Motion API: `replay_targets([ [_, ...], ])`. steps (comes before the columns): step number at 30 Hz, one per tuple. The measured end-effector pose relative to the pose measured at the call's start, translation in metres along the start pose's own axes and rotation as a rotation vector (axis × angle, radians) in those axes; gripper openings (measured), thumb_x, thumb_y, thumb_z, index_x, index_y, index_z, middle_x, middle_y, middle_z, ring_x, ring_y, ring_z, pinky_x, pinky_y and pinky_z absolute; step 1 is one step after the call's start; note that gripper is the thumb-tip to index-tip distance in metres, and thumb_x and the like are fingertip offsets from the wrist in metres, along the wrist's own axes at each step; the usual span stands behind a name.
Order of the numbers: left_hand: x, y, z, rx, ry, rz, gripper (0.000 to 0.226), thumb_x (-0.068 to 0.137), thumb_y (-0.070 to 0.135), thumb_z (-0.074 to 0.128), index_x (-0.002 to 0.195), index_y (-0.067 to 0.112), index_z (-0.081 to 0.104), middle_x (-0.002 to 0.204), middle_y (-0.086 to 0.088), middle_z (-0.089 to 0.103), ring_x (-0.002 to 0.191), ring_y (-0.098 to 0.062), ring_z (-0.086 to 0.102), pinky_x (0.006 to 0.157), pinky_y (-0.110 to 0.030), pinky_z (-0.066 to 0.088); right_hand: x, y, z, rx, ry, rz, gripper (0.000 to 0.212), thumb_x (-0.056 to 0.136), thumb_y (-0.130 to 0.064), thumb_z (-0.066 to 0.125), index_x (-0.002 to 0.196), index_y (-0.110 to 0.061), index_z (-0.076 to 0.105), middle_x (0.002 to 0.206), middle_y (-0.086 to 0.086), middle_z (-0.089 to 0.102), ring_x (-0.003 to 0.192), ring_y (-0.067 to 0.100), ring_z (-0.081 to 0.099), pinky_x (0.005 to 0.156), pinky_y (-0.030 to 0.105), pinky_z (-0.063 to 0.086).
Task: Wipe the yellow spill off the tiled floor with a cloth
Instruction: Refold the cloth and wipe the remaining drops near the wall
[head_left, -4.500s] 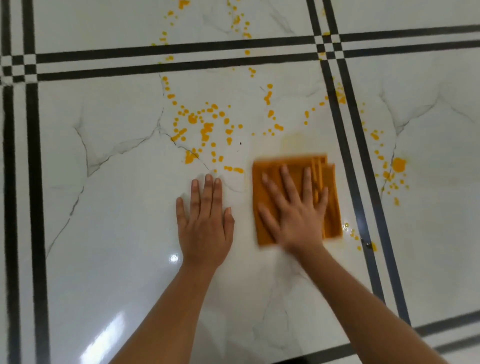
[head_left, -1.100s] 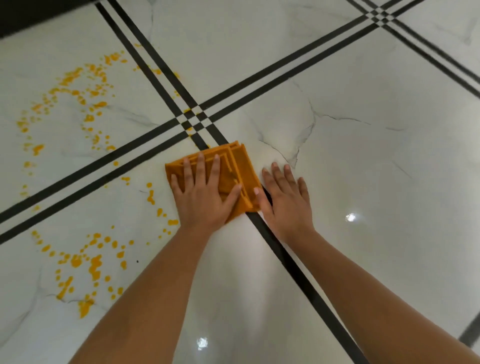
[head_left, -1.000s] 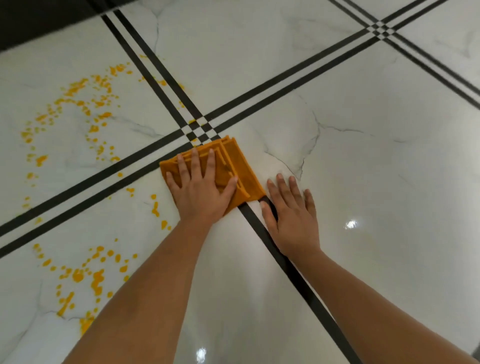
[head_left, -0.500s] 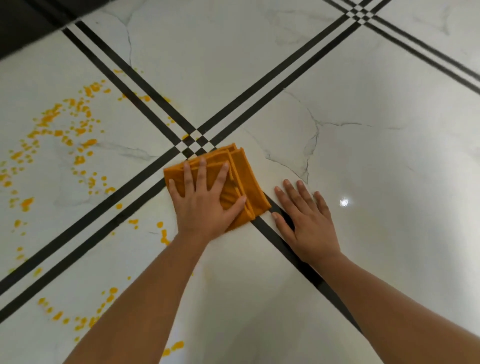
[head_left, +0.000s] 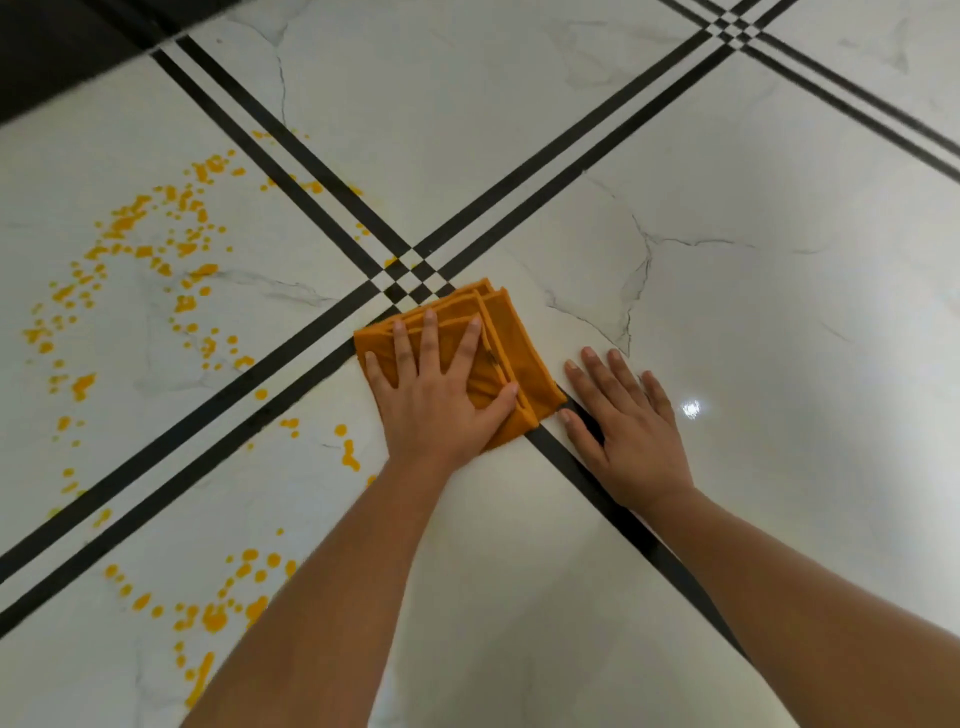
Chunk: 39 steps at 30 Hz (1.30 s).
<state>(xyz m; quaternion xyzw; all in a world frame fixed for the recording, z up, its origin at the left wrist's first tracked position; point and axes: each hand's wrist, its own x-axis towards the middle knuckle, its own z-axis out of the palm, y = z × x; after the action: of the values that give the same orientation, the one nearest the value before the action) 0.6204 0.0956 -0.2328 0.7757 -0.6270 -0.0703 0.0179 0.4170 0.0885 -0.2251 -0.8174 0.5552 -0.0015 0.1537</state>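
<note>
A folded orange cloth (head_left: 511, 343) lies on the white marble floor (head_left: 727, 322), just below the checkered crossing of the black tile lines. My left hand (head_left: 439, 387) presses flat on it with fingers spread. To the right of the cloth, my right hand (head_left: 628, 428) rests flat on the bare floor, across a black line, fingers straight. Yellow spill drops (head_left: 140, 249) are scattered over the left tile. More yellow drops (head_left: 228, 608) lie at the lower left, and a few spots (head_left: 348, 452) sit just left of my left wrist.
Double black tile lines (head_left: 291, 150) cross the floor diagonally, with a second crossing (head_left: 732, 28) at the top right. A dark edge (head_left: 57, 47) fills the top left corner. A light glare (head_left: 691, 408) shines beside my right hand.
The cloth passed from under my right hand to under my left. Over the last second, the cloth and my left hand stay by the crossing; my right hand stays planted on the floor.
</note>
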Motion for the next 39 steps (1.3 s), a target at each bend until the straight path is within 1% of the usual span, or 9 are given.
replay_targets([
  [6,-0.031,-0.010,0.001,-0.034,0.043,-0.057,0.081,0.076,0.080,0.014,0.147,0.041,0.008,0.158,-0.006,0.007,0.143,-0.036,0.001,0.109,-0.060,0.000,-0.002,-0.005,-0.001,-0.025,-0.017,0.011,0.078,0.079,-0.069,-0.015,0.147,-0.032,-0.001,0.155,-0.011,-0.005,0.140,0.007,-0.013,0.115,0.033,-0.009],
  [9,-0.038,-0.029,-0.003,0.004,0.003,0.007,0.080,0.074,0.080,0.015,0.146,0.044,0.010,0.158,-0.005,0.009,0.143,-0.034,0.002,0.110,-0.060,0.003,-0.015,-0.029,-0.001,0.027,-0.018,-0.034,0.076,0.080,-0.067,-0.012,0.146,-0.029,-0.005,0.149,-0.013,-0.011,0.139,0.006,-0.015,0.114,0.032,-0.012],
  [13,-0.040,-0.050,-0.007,-0.028,0.028,-0.172,0.080,0.076,0.079,0.016,0.146,0.042,0.009,0.157,-0.007,0.009,0.143,-0.035,0.002,0.110,-0.061,0.004,-0.030,-0.059,0.006,0.041,-0.064,-0.121,0.073,0.082,-0.065,-0.011,0.145,-0.028,-0.006,0.151,-0.012,-0.009,0.139,0.006,-0.017,0.113,0.031,-0.015],
  [17,-0.097,-0.074,-0.004,0.020,0.027,-0.079,0.080,0.075,0.078,0.021,0.146,0.041,0.017,0.156,-0.007,0.015,0.142,-0.037,0.009,0.108,-0.061,0.009,-0.038,-0.079,0.010,0.033,-0.090,-0.171,0.073,0.083,-0.063,-0.006,0.147,-0.026,-0.003,0.156,-0.006,-0.002,0.139,0.007,-0.017,0.114,0.032,-0.013],
  [21,-0.088,-0.081,-0.012,-0.040,0.008,-0.320,0.082,0.074,0.079,0.019,0.146,0.041,0.012,0.158,-0.007,0.008,0.143,-0.034,-0.001,0.111,-0.061,0.000,-0.051,-0.091,0.017,0.011,-0.145,-0.175,0.078,0.079,-0.064,-0.010,0.148,-0.028,-0.003,0.157,-0.007,-0.005,0.136,0.004,-0.020,0.113,0.031,-0.014],
  [26,-0.138,-0.091,-0.002,0.023,0.041,-0.031,0.079,0.073,0.078,0.028,0.144,0.043,0.024,0.155,-0.008,0.022,0.141,-0.038,0.017,0.108,-0.062,0.011,-0.074,-0.088,0.019,-0.018,-0.179,-0.125,0.075,0.078,-0.064,-0.009,0.146,-0.030,-0.009,0.155,-0.008,-0.012,0.136,0.006,-0.023,0.112,0.029,-0.016],
  [29,-0.125,-0.097,-0.012,-0.033,-0.002,-0.258,0.081,0.073,0.079,0.018,0.146,0.042,0.016,0.157,-0.007,0.012,0.143,-0.036,0.005,0.110,-0.061,0.004,-0.092,-0.092,0.019,-0.043,-0.210,-0.167,0.069,0.079,-0.065,-0.010,0.140,-0.033,-0.016,0.149,-0.012,-0.020,0.135,0.006,-0.025,0.110,0.028,-0.018],
  [34,-0.213,-0.094,0.001,-0.022,0.045,-0.123,0.079,0.075,0.076,0.032,0.144,0.039,0.027,0.154,-0.008,0.025,0.140,-0.037,0.019,0.108,-0.061,0.012,-0.101,-0.110,0.025,-0.052,-0.238,-0.245,0.075,0.074,-0.070,-0.020,0.140,-0.033,-0.016,0.148,-0.013,-0.021,0.136,0.007,-0.025,0.109,0.026,-0.021],
  [39,-0.197,-0.116,-0.006,-0.063,0.018,-0.374,0.082,0.076,0.079,0.020,0.147,0.037,0.016,0.157,-0.010,0.013,0.143,-0.037,0.005,0.110,-0.061,0.003,-0.111,-0.132,0.035,-0.044,-0.237,-0.309,0.073,0.078,-0.068,-0.016,0.141,-0.031,-0.012,0.148,-0.013,-0.017,0.137,0.006,-0.022,0.110,0.026,-0.017],
])
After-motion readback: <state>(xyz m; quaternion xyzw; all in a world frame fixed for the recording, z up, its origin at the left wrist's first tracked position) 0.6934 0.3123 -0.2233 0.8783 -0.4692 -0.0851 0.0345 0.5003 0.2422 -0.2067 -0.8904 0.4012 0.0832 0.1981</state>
